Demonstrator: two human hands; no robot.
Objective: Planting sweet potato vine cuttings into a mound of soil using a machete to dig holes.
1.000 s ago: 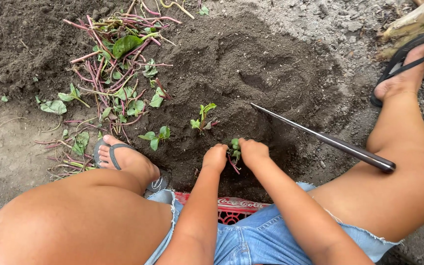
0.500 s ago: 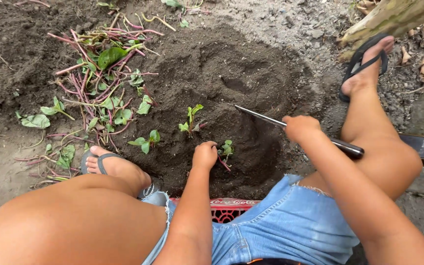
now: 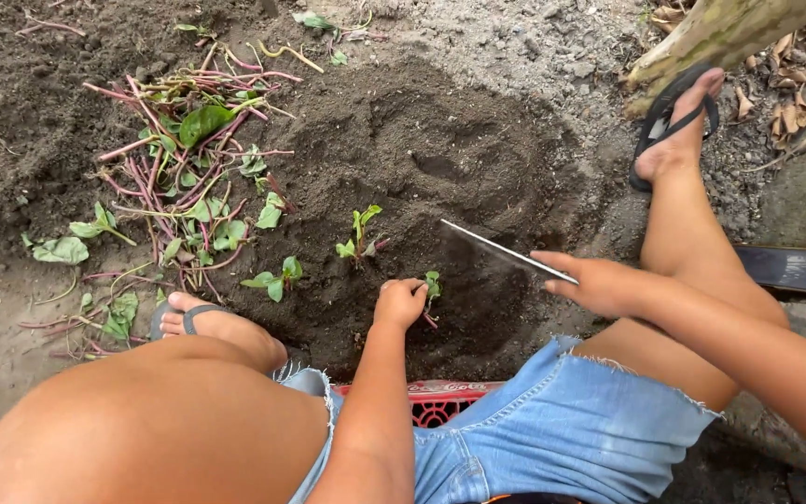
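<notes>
We are firming a seedling (image 3: 432, 286) into the soil mound (image 3: 440, 149): our left hand (image 3: 399, 302) clenched beside it, our right hand (image 3: 599, 283) grasping a knife (image 3: 506, 252); next, a fresh hole.

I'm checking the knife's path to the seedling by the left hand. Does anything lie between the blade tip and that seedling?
Nothing visible does. The knife in the right hand points over bare soil toward the seedling, which the left hand touches from the near side, out of the blade's line.
</notes>
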